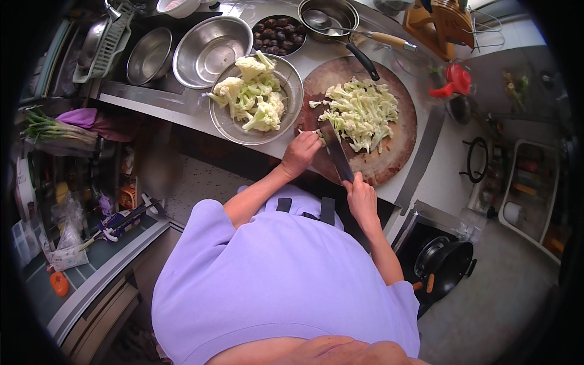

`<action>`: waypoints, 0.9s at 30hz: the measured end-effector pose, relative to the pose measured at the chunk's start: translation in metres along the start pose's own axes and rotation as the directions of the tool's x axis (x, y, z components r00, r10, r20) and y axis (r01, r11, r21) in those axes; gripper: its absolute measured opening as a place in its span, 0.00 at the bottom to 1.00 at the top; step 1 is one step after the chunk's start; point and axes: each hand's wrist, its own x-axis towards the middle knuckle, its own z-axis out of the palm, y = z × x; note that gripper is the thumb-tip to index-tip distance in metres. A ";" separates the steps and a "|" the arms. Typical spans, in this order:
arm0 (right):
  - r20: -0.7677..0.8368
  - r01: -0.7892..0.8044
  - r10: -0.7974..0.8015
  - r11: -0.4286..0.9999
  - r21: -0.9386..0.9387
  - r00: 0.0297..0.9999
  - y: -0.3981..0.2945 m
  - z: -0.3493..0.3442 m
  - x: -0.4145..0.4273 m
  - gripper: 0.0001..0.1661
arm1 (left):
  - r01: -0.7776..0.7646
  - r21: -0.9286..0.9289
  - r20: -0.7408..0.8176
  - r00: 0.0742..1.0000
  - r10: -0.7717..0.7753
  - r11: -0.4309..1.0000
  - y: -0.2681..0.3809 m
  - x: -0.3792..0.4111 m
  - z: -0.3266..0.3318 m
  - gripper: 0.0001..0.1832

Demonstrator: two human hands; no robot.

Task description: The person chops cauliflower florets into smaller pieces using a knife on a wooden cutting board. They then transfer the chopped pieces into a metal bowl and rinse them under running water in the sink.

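My right hand (362, 197) grips the handle of a cleaver (338, 155), whose blade points away over the near left part of a round wooden chopping board (396, 157). Beside the blade tip, my left hand (302, 154) holds a small piece of cauliflower at the board's left edge. Cut cauliflower (362, 112) lies in a heap on the board, just beyond the blade. To the left, larger cauliflower florets (255, 93) fill part of a metal mesh strainer (292, 119), which overhangs the counter edge slightly.
Behind the strainer stand a large steel bowl (212, 51), a smaller one (149, 55) and a bowl of dark round fruits or nuts (279, 35). A saucepan (328, 39) with a ladle has its black handle over the board. A black wok (449, 269) sits on the stove at right.
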 end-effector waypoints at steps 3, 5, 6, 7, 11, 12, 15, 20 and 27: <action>0.000 -0.061 0.061 0.991 0.121 0.998 0.002 0.003 0.008 0.16 | -0.005 -0.027 0.012 1.000 0.005 1.000 -0.002 -0.001 0.000 0.13; 0.032 -0.154 0.152 0.942 0.298 0.988 0.015 0.009 0.010 0.16 | -0.006 -0.067 0.018 1.000 0.007 0.998 -0.002 0.002 0.000 0.12; -0.008 -0.137 0.143 0.962 0.236 0.990 0.015 0.007 0.008 0.16 | 0.000 -0.082 0.022 1.000 0.001 0.997 -0.001 0.002 -0.001 0.12; -0.047 -0.121 0.130 0.978 0.172 0.990 0.014 0.002 0.004 0.16 | 0.023 -0.086 0.011 1.000 -0.022 0.996 -0.002 0.004 -0.002 0.12; -0.110 -0.077 0.087 0.993 0.092 0.990 0.017 -0.011 -0.010 0.17 | 0.082 -0.079 -0.042 0.995 -0.085 0.994 -0.002 0.011 -0.002 0.13; -0.100 -0.044 0.046 0.999 0.028 0.994 0.015 -0.015 -0.014 0.15 | 0.087 -0.066 -0.039 0.995 -0.090 0.994 -0.001 0.009 -0.005 0.13; -0.081 -0.033 0.030 0.999 -0.027 0.996 0.013 -0.018 -0.020 0.15 | 0.083 -0.084 -0.039 0.995 -0.086 0.993 0.004 0.004 -0.010 0.15; -0.075 0.050 -0.055 0.997 -0.067 0.996 0.014 -0.013 -0.024 0.15 | 0.045 -0.049 0.006 0.999 -0.045 0.998 0.005 0.000 -0.005 0.19; -0.033 0.114 -0.122 0.975 -0.190 0.992 0.016 -0.010 -0.017 0.14 | -0.003 -0.007 -0.019 1.000 0.003 1.000 0.002 0.003 -0.002 0.13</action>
